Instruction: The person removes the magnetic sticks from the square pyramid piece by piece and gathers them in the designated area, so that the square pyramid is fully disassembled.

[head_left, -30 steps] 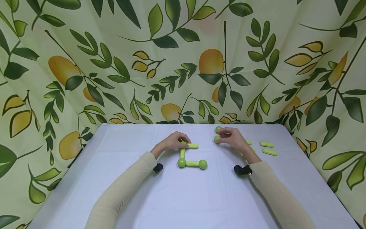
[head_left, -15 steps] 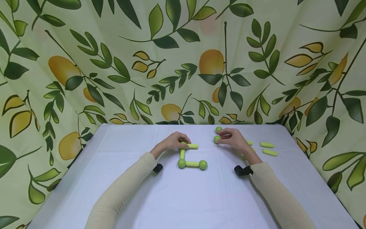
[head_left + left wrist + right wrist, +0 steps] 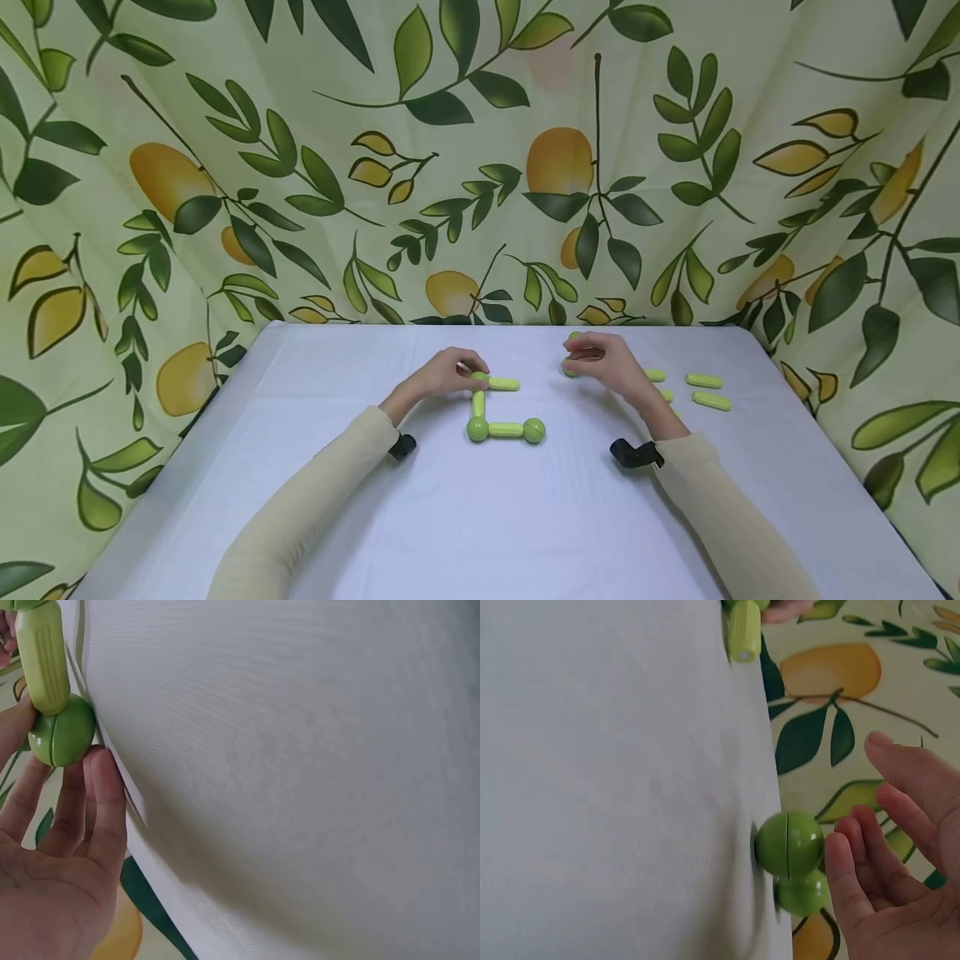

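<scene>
Green balls and ribbed light-green rods form a bracket shape on the table. Its near side has a corner ball (image 3: 477, 429), a rod (image 3: 506, 430) and an end ball (image 3: 534, 431). Another rod (image 3: 478, 404) runs back to the far corner ball (image 3: 64, 735), which my left hand (image 3: 452, 372) pinches between thumb and fingertips. From that ball an upper rod (image 3: 504, 384) points right. My right hand (image 3: 606, 360) is beside two loose balls, fingers relaxed and thumb spread. One fingertip is right at the nearer ball (image 3: 789, 845); the other ball (image 3: 802, 892) lies behind it.
Loose rods lie to the right, among them one rod (image 3: 704, 381) and another (image 3: 711, 401); several more are partly hidden behind my right arm. The white-covered table (image 3: 525, 517) ends at a leaf-and-fruit patterned curtain (image 3: 450, 208).
My left hand has shifted slightly left, uncovering more of the upper rod and the far corner ball. My right hand has moved a little to the left, covering more of the two loose balls.
</scene>
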A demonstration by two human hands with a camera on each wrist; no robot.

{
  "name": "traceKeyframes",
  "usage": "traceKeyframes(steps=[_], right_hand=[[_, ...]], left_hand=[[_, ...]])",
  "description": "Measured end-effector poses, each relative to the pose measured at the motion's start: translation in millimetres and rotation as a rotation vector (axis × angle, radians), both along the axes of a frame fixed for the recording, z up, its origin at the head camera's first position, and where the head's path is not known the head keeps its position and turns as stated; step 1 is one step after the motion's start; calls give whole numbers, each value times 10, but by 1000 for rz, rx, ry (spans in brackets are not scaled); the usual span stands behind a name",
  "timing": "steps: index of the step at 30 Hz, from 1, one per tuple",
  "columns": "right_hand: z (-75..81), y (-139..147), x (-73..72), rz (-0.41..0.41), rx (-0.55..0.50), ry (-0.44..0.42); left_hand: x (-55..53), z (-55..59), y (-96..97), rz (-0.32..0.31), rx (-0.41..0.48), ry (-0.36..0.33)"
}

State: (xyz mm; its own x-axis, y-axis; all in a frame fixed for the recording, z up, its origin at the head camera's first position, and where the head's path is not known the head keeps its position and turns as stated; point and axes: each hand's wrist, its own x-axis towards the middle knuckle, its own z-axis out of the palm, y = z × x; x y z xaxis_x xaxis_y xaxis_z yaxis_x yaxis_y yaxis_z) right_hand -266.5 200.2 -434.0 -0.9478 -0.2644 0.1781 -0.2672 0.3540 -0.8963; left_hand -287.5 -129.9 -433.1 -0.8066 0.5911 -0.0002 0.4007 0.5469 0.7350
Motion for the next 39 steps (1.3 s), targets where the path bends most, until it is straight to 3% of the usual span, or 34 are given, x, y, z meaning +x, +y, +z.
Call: traceKeyframes(steps=[11,18,24,39], right_hand=[[18,-341,120,168,25,-9],[-132,-513,101,233,25,-24],[-202,-669,71,310,42,16],[-135,-1016,15,435,88,-12]], left_hand=[[70,36,-65,0,3,-30],[120,15,-135,8,-12,-34],[189,6,-199,12,-24,-44],[280,13,-299,19,4,-69]])
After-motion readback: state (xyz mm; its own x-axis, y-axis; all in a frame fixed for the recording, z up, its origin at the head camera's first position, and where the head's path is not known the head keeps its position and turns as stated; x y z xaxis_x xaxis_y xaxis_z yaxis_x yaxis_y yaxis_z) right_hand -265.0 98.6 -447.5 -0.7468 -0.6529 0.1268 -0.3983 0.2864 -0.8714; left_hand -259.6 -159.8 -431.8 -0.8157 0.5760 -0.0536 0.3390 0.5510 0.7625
